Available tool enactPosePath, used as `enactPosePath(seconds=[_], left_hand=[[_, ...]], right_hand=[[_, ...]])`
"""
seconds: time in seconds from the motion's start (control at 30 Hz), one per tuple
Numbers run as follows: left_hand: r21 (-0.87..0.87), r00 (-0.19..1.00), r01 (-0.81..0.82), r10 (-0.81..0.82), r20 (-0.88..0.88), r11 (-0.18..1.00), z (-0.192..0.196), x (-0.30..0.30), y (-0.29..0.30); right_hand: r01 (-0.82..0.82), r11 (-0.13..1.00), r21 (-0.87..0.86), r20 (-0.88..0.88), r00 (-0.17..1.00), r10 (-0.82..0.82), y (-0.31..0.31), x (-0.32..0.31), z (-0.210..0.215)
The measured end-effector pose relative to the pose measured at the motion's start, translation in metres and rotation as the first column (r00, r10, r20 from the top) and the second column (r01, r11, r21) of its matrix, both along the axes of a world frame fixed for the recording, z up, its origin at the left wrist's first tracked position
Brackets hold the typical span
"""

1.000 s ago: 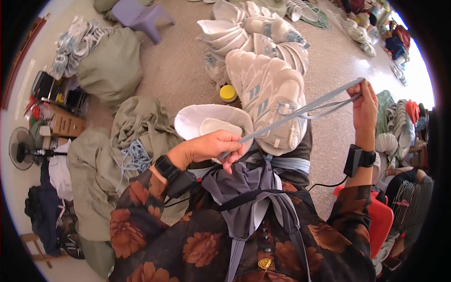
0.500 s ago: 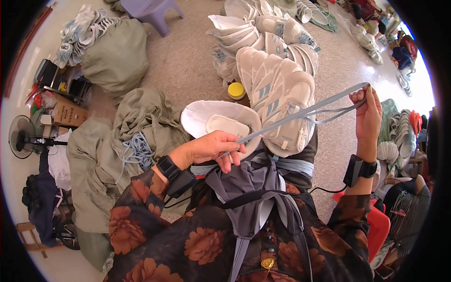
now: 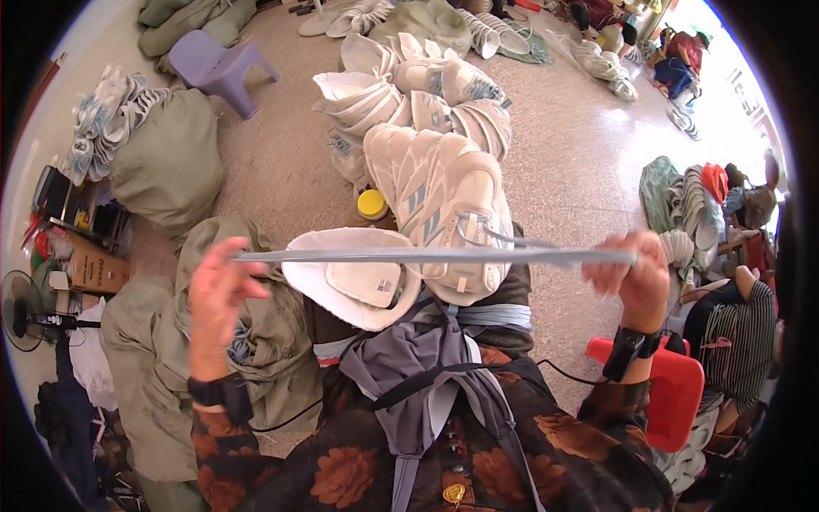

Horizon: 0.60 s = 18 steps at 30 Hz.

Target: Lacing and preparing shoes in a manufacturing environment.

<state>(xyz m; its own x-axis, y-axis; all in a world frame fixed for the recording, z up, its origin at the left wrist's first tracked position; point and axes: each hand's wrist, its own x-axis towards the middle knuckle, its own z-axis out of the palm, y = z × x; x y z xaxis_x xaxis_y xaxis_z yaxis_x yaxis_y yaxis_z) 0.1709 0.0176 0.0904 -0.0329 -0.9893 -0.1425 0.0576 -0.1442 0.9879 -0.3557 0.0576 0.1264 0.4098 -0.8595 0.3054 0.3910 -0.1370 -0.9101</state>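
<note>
Fingers of the left hand and right hand pinch a grey lace near its two ends, stretched straight over an open shoe and a shoe row. Past these stand a yellow-lidded jar and, farther off, a purple stool.

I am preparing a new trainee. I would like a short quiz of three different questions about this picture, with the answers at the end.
1. True or false: the left hand and the right hand hold the grey shoelace stretched between them.
2. Which colour is the round lid beside the stacked sneaker uppers? a) red b) yellow c) blue
3. Fill in: the electric fan is near the picture's ____ edge.

Key: 1 true; 2 b; 3 left.
</note>
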Motion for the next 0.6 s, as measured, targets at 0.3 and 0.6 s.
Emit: enactPosePath(seconds=[0.3,0.6], left_hand=[[-0.599,0.855,-0.485,0.490,-0.171,0.637,0.101,0.136,0.055],[-0.700,0.875,-0.288,-0.117,-0.469,0.653,0.175,0.192,0.105]], right_hand=[[0.046,0.993,0.110,-0.490,0.872,0.014,0.004,0.041,-0.025],[0.466,0.856,-0.222,-0.619,0.611,-0.493,-0.038,0.074,-0.102]])
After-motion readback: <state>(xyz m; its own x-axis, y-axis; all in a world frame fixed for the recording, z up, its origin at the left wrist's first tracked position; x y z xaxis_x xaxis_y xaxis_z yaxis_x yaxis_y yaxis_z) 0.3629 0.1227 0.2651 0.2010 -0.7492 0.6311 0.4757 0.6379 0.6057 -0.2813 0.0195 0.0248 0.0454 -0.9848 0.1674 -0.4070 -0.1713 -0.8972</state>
